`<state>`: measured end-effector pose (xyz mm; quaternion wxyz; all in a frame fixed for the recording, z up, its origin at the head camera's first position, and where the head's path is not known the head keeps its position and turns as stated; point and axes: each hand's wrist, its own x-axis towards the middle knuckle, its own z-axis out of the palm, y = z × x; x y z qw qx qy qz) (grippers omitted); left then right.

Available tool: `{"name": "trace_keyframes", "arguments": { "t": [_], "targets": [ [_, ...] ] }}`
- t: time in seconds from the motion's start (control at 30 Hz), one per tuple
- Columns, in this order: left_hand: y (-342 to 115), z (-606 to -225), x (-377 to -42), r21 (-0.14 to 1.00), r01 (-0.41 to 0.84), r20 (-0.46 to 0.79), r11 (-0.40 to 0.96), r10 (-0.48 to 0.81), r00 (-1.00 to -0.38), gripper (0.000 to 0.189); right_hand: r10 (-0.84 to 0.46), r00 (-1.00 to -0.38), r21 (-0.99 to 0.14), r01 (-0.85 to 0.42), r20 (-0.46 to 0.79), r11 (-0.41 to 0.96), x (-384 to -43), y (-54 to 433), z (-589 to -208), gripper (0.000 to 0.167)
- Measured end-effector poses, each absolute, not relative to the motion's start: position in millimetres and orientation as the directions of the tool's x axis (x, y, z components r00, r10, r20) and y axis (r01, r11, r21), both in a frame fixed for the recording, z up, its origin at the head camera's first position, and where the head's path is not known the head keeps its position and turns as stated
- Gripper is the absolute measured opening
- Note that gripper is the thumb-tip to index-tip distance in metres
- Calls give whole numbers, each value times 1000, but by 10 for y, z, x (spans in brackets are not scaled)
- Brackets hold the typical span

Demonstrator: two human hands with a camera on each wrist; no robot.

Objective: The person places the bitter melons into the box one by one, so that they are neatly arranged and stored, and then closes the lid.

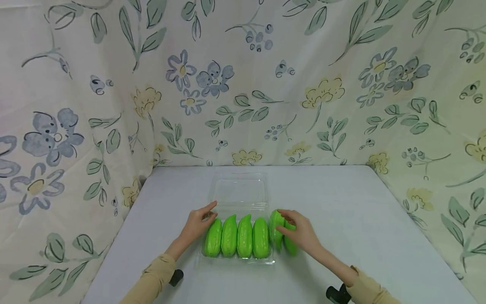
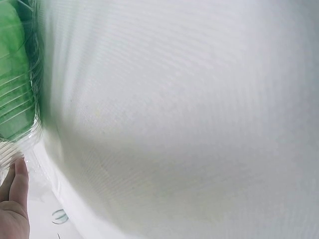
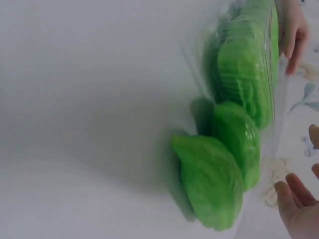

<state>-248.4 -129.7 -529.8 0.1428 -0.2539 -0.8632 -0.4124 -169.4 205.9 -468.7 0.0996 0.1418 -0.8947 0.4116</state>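
Several green ridged gourds lie side by side in a clear plastic clamshell box, its lid folded back on the far side. My left hand is at the box's far left corner, with straight fingertips right at its edge. Two loose gourds lie just right of the box, one gourd close to its side and the other gourd farther out, its pointed tip towards me. My right hand is over these two with fingers spread and holds nothing; it partly hides them in the head view.
The white table stands before a floral curtain that hangs along the back and both sides. Black wrist straps show near both tan sleeves.
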Motion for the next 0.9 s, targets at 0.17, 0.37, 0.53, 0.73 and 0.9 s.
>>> {"name": "trace_keyframes", "arguments": {
  "t": [0.17, 0.37, 0.53, 0.73, 0.9],
  "targets": [
    [-1301, -5284, -2480, 639, 552, 452, 536, 319, -833, 41, -122, -953, -720, -289, 276, 631, -1728, 2179, -4653, 45],
    [-1301, -5280, -2472, 641, 551, 453, 535, 315, -834, 41, -71, -970, -701, -217, 231, 679, -1805, 2344, -4674, 46],
    [-1301, -5277, -2466, 654, 543, 445, 527, 313, -839, 41, -46, -994, -701, -99, 94, 706, -1845, 2454, -4671, 50],
    [-1303, -5279, -2470, 659, 546, 441, 517, 321, -838, 42, -57, -997, -676, -13, -43, 737, -1895, 2507, -4719, 54],
    [-1301, -5277, -2473, 657, 536, 433, 530, 317, -844, 41, -70, -989, -693, 41, -131, 720, -1912, 2511, -4769, 56]
  ]
}}
